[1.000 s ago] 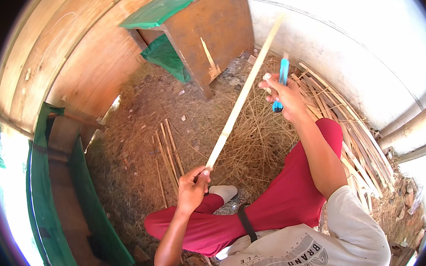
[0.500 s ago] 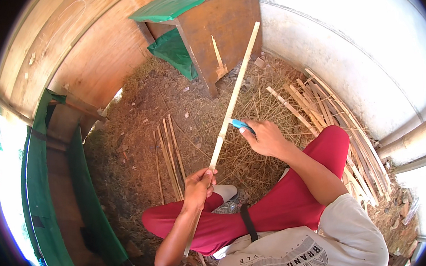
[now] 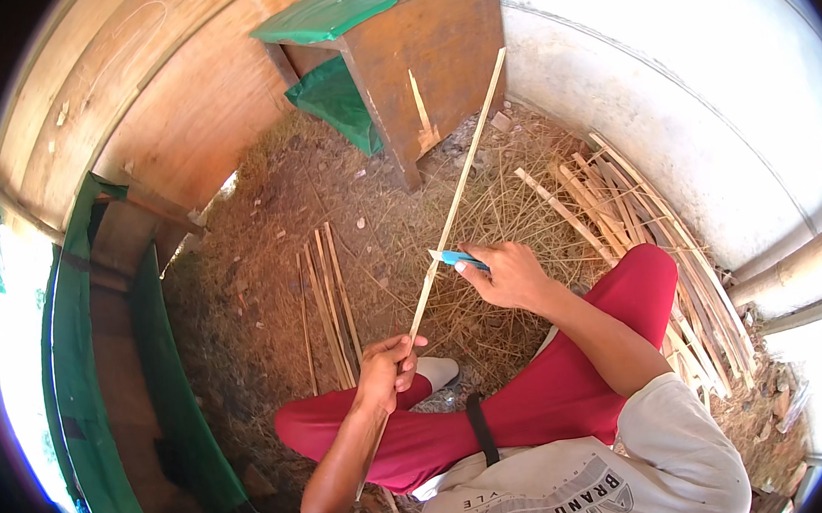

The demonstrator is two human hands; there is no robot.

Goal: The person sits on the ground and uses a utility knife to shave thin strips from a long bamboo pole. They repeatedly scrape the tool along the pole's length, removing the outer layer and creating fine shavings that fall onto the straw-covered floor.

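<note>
A long, pale bamboo strip (image 3: 463,176) slants up and away from my lap, its far end near the brown wooden cabinet. My left hand (image 3: 388,372) is closed around its lower part, above my left leg. In my right hand (image 3: 507,275) is a blue-handled utility knife (image 3: 454,257), gripped with the thumb along the handle. The knife's tip touches the strip around its middle, where a small pale sliver stands out. The strip shows its narrow edge. Its lower end runs down beneath my left forearm.
Several thin bamboo strips (image 3: 329,296) lie on the dirt ahead of my left knee. A larger pile of strips (image 3: 683,266) rests beyond my right knee, by the white wall. Shavings (image 3: 492,327) litter the ground. A green-topped cabinet (image 3: 426,65) stands ahead; a green-covered bench (image 3: 92,393) is at left.
The strip has turned from its broad face to its narrow edge. My right hand and the knife have moved slightly down and left along it.
</note>
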